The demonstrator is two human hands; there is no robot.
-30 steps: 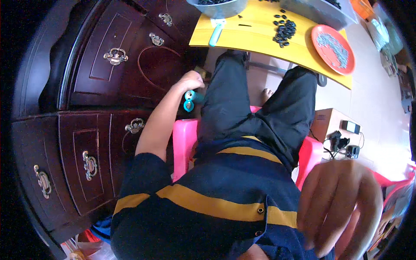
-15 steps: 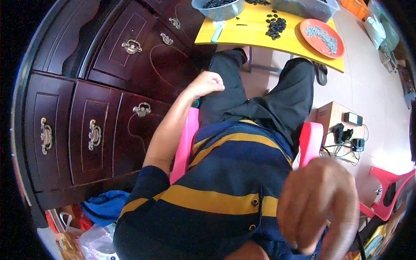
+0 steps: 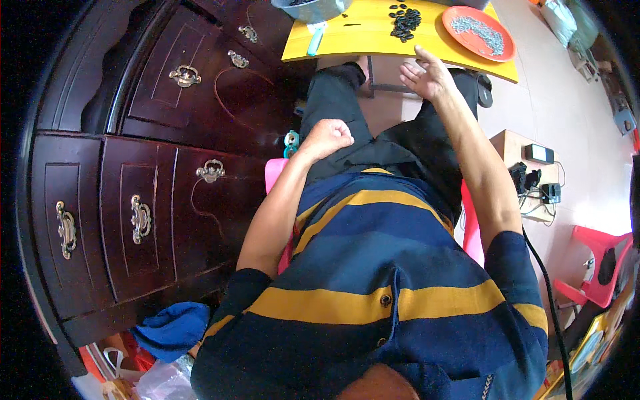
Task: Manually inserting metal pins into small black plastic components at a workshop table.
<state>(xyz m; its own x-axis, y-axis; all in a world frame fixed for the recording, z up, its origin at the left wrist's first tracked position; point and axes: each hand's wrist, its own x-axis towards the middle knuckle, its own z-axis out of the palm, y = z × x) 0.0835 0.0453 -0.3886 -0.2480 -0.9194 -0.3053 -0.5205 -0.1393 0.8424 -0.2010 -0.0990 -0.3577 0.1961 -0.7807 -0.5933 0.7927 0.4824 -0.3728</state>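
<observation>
My left hand is curled into a loose fist over my left thigh; its palm is hidden, so I cannot tell whether anything is inside. Above my right knee, just short of the yellow table, hangs my right hand, fingers apart and nothing visible in it. On that table lies a loose pile of small black oval pieces. To its right stands an orange-red plate with small silvery pieces. A teal-handled tool rests near the table's left edge.
A grey tub sits at the table's far left. Dark wooden drawers line my left side. To my right are a wooden box with chargers and cables, and a pink stool. A black cable runs beside my right arm.
My right hand has moved from close before the camera out toward the table, and its fingers have spread. My left hand stays curled at my thigh. The view has shifted slightly.
</observation>
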